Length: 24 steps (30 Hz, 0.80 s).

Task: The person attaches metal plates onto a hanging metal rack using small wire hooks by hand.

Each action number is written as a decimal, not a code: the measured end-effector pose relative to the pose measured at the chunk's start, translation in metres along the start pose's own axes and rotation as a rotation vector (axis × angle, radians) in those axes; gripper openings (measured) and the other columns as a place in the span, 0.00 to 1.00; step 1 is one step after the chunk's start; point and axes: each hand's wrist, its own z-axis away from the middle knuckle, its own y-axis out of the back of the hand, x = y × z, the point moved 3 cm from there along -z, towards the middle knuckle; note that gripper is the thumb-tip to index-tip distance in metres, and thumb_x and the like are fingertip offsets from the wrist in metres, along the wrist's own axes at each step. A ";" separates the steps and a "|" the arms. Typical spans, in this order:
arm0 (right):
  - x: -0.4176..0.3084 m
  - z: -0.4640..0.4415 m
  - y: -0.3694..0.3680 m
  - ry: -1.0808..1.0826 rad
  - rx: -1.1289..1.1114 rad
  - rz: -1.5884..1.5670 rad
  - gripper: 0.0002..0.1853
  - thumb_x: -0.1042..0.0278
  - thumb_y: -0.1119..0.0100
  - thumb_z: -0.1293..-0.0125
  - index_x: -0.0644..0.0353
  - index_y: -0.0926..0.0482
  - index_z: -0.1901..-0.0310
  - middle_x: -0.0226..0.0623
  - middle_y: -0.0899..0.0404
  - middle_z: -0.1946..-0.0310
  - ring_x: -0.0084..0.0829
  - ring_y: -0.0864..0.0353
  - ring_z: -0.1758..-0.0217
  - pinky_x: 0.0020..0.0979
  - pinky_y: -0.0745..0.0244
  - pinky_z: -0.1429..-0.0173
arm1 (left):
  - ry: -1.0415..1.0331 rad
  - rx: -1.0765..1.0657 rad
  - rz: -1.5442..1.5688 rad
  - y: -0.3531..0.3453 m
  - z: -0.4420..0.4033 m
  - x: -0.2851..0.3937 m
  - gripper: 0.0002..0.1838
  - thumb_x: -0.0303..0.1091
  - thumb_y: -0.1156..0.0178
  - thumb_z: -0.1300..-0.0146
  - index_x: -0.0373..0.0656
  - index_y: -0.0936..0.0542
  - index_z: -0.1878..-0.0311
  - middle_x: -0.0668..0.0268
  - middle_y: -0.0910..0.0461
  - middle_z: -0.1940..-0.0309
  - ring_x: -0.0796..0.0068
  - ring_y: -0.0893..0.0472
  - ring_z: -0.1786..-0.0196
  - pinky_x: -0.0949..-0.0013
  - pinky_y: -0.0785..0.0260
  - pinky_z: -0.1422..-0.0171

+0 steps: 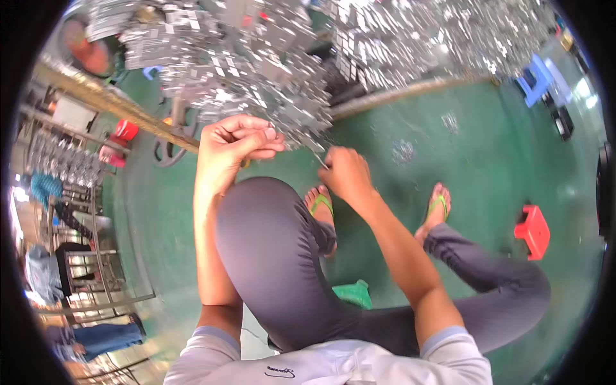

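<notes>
My left hand (237, 142) is raised above my bent knee, thumb and fingers pinched together at the edge of a mass of small silver metal pieces (247, 77). Whatever lies between those fingertips is too small to make out. To its right, my right hand (348, 174) is closed in a fist. A thin metal rod (319, 158) sticks out from its thumb side toward the silver pieces. Motion blurs the pieces, so their exact shape cannot be told.
A second mass of silver pieces (443, 38) spreads at the upper right. On the green floor (398, 256) are a red stool (532, 232), a blue stool (545, 80) and small scattered bits (403, 153). Metal racks (96, 256) and other people (45, 186) are at the left.
</notes>
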 end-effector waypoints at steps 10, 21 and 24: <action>0.049 -0.018 0.028 0.025 -0.055 -0.160 0.14 0.66 0.27 0.48 0.70 0.14 0.65 0.47 0.15 0.74 0.38 0.14 0.69 0.37 0.22 0.61 | 0.338 -0.647 -0.600 -0.095 -0.037 -0.313 0.14 0.37 0.24 0.43 0.36 0.08 0.59 0.62 0.12 0.74 0.72 0.13 0.73 0.69 0.20 0.65; 0.071 -0.030 0.051 -0.063 -0.113 -0.222 0.12 0.66 0.28 0.48 0.69 0.14 0.67 0.50 0.14 0.71 0.48 0.13 0.66 0.42 0.19 0.57 | 0.030 -0.101 -0.693 -0.112 -0.084 -0.404 0.10 0.32 0.33 0.35 0.37 0.12 0.56 0.50 0.12 0.55 0.48 0.14 0.49 0.52 0.22 0.42; 0.073 -0.029 0.045 -0.042 -0.096 -0.235 0.13 0.66 0.27 0.48 0.69 0.14 0.68 0.51 0.14 0.70 0.50 0.12 0.64 0.44 0.19 0.56 | -0.004 -0.178 -0.819 -0.119 -0.089 -0.413 0.11 0.32 0.32 0.36 0.39 0.13 0.53 0.49 0.15 0.54 0.45 0.16 0.48 0.49 0.24 0.41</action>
